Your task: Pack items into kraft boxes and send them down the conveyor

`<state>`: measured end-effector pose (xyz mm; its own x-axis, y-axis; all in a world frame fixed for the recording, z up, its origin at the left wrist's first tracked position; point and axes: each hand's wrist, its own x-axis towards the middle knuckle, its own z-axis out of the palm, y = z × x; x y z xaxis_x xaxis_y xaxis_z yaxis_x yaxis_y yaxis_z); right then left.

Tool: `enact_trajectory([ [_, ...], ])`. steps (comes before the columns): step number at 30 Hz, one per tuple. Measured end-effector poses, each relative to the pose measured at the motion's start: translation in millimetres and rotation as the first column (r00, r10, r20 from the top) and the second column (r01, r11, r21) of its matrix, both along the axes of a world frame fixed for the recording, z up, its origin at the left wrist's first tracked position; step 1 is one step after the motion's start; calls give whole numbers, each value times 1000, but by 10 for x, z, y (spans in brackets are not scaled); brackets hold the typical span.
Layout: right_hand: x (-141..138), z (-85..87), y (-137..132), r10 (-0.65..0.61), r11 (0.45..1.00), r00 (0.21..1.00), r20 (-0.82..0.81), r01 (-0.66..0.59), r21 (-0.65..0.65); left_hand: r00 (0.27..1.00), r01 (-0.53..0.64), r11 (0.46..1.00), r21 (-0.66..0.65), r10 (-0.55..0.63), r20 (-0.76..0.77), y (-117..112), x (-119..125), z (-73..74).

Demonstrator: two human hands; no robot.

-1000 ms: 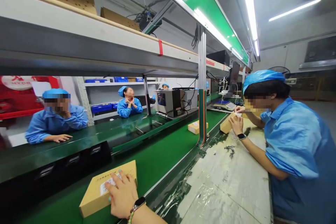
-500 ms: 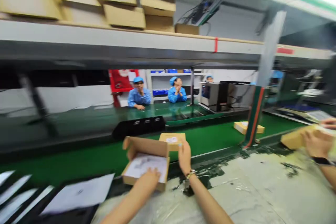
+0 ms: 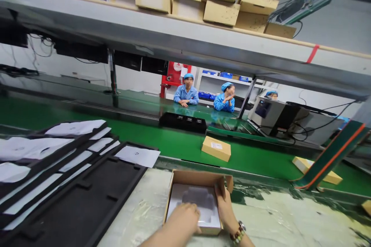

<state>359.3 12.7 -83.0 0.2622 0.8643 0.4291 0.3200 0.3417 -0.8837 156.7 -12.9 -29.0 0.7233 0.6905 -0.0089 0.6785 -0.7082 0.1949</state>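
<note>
Both hands at an open box (image 3: 199, 200) on the worktop (image 3: 269, 220).

The left hand (image 3: 182, 218) lies over the white insert (image 3: 194, 204) inside the box, fingers curled down on it — the right hand (image 3: 224, 210) clasps the box's right wall, thumb inside. Just beyond, a closed box (image 3: 216, 148) rides the green belt (image 3: 179, 144). Black trays (image 3: 75, 193) with white sheets (image 3: 137, 156) lie to the left.
</note>
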Motion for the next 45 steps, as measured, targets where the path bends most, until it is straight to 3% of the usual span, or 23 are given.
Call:
enact_trajectory([
  [4,-104,-61,10,45,994,996,-79,-52,-98,1000,-16,1000,-18,17,22,42,-436,119],
  [8,-146,12,-69,146,975,977,-157,-169,-145,976,-28,999,-42,37,214,-26,-555,161],
  [12,-150,109,-113,196,965,963,-183,-223,-139,911,-99,984,150,29,411,-91,-587,200],
  [16,-131,81,-98,175,973,970,-168,-196,-122,860,-161,947,279,-4,510,-40,-625,339],
  [22,-72,-67,-61,173,972,969,-177,-197,-126,876,-165,927,337,-19,482,-4,-586,504],
  [28,-104,-97,-59,138,968,954,-265,-187,-169,893,-114,917,383,-74,443,-26,-604,478],
  [32,-109,-14,-126,165,970,950,-266,-206,-132,865,-141,913,382,-75,497,24,-581,521],
  [39,-93,413,-340,204,979,968,-145,-201,34,912,-225,914,337,76,404,21,-386,698],
  [42,-75,426,-386,155,988,982,-111,-153,27,905,-242,917,316,97,413,8,-353,696],
  [45,-45,328,-382,157,987,984,-83,-158,-6,901,-216,925,313,66,428,20,-357,667],
])
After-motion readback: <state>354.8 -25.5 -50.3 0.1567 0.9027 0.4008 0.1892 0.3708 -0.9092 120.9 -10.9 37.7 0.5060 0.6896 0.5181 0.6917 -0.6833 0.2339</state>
